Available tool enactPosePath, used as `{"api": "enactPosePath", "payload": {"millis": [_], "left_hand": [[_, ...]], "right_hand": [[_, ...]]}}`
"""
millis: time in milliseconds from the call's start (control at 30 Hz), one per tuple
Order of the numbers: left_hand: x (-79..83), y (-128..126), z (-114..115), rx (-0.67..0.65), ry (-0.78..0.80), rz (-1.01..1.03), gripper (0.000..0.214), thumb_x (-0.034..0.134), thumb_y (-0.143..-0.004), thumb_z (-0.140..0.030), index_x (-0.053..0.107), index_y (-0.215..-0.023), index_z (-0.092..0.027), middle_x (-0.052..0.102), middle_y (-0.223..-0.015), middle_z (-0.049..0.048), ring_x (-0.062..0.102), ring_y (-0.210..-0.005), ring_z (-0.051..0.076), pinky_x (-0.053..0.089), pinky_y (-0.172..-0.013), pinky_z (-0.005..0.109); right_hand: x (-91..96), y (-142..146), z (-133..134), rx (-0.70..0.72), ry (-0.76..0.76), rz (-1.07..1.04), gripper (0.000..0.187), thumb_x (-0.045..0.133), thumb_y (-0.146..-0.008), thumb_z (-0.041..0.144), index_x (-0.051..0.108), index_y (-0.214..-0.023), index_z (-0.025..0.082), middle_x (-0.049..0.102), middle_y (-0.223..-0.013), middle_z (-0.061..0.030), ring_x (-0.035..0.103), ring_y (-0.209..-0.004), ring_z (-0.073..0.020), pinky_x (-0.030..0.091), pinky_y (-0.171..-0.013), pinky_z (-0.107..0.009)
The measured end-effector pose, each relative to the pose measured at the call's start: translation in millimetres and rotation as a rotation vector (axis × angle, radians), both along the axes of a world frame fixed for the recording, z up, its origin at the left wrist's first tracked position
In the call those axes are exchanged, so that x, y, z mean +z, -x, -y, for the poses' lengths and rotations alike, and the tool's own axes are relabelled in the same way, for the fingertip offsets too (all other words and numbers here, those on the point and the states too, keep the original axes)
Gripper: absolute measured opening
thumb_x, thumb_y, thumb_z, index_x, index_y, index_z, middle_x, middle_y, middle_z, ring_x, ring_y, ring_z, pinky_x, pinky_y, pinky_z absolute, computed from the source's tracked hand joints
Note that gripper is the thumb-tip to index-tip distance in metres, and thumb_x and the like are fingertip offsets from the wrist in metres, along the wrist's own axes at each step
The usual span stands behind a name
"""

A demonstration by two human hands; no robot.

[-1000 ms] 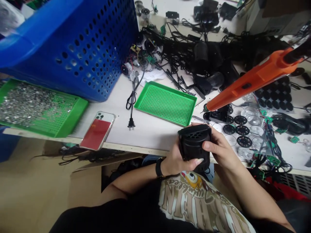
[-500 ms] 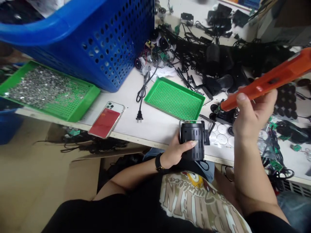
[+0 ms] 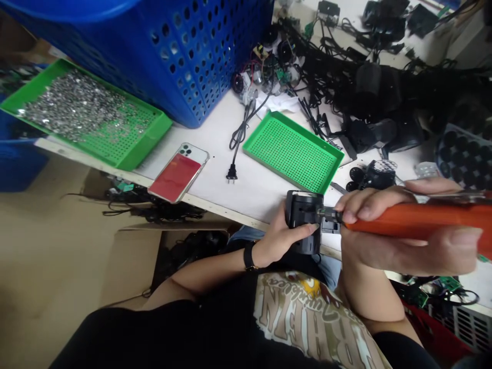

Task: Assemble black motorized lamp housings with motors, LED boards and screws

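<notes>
The left hand (image 3: 274, 238) is curled about a black slotted housing (image 3: 303, 207), thumb across the near face, open only as wide as that body. The housing is held at the front edge of the white table (image 3: 219, 200), partly over the person's lap. From the other side the right hand (image 3: 400, 251) is closed around an orange tool (image 3: 415, 220), fingers along the top and thumb underneath; its metal tip (image 3: 326, 211) points at the housing's right side and seems to touch it.

That hand and tool block my view of much of the table's right end, where I can make out black discs (image 3: 357, 177) and, farther off, a sheet of dark rounds (image 3: 465, 154) cut by the picture's edge. Just beyond the housing lies a shallow green tray (image 3: 292, 151), close to the working hands. To its left a black cord (image 3: 231, 171) lies with its plug toward the front edge, then comes a phone (image 3: 177, 177) jutting slightly over that edge. Left again, a second tray (image 3: 154, 136), also green, carries a heap of small shiny metal pieces (image 3: 80, 105). A big blue basket (image 3: 203, 66) looms behind, covering the back left corner. Beyond the nearer tray, tangled black cables (image 3: 330, 61) crowd the table.
</notes>
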State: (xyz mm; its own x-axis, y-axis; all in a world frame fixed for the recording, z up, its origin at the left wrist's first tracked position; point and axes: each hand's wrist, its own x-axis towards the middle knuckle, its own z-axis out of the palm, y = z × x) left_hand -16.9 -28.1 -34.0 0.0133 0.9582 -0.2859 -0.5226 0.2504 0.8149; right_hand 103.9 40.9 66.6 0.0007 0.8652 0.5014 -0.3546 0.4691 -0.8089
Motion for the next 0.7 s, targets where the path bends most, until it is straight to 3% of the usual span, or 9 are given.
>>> {"api": "enactPosePath", "payload": {"millis": [167,333,500,700], "left_hand": [[8.0,0,-5,-0.030,-0.013,0.099,0.047,0.090,-0.073,-0.034,0.066,-0.111,-0.020,0.071,-0.103,0.0039,0.065,-0.095,0.020,0.052,-0.092,0.037],[13.4,3,-7,-0.072,0.007,0.133,0.044,0.090,-0.073,-0.034,0.068,-0.108,-0.019,0.069,-0.097,0.0032,0.063,-0.089,0.019,0.051,-0.085,0.034],[13.9,6,-7,-0.093,-0.017,0.060,0.044,0.090,-0.073,-0.031,0.065,-0.108,-0.020,0.065,-0.098,0.0020,0.060,-0.092,0.018,0.050,-0.086,0.032],[16.4,9,-8,-0.188,-0.029,0.089,0.041,0.089,-0.073,-0.029,0.065,-0.105,-0.020,0.063,-0.096,0.0008,0.059,-0.090,0.017,0.049,-0.086,0.033]], "right_hand": [[-10.5,19,3,-0.030,-0.116,0.050,0.021,0.063,-0.092,0.044,0.066,-0.105,0.028,0.062,-0.059,0.0075,0.057,-0.043,-0.0147,0.056,-0.046,-0.035],[-4.4,9,13,-0.014,0.004,0.095,0.023,0.065,-0.093,0.042,0.066,-0.110,0.027,0.069,-0.067,0.0026,0.067,-0.055,-0.0211,0.062,-0.061,-0.045],[-12.2,21,5,-0.054,-0.160,0.007,0.019,0.057,-0.093,0.034,0.071,-0.098,0.021,0.062,-0.059,0.0039,0.056,-0.041,-0.0162,0.053,-0.041,-0.035],[-19.7,27,2,0.009,-0.093,-0.012,0.015,0.060,-0.092,0.035,0.068,-0.093,0.022,0.059,-0.057,0.0053,0.054,-0.039,-0.0143,0.052,-0.041,-0.032]]}}
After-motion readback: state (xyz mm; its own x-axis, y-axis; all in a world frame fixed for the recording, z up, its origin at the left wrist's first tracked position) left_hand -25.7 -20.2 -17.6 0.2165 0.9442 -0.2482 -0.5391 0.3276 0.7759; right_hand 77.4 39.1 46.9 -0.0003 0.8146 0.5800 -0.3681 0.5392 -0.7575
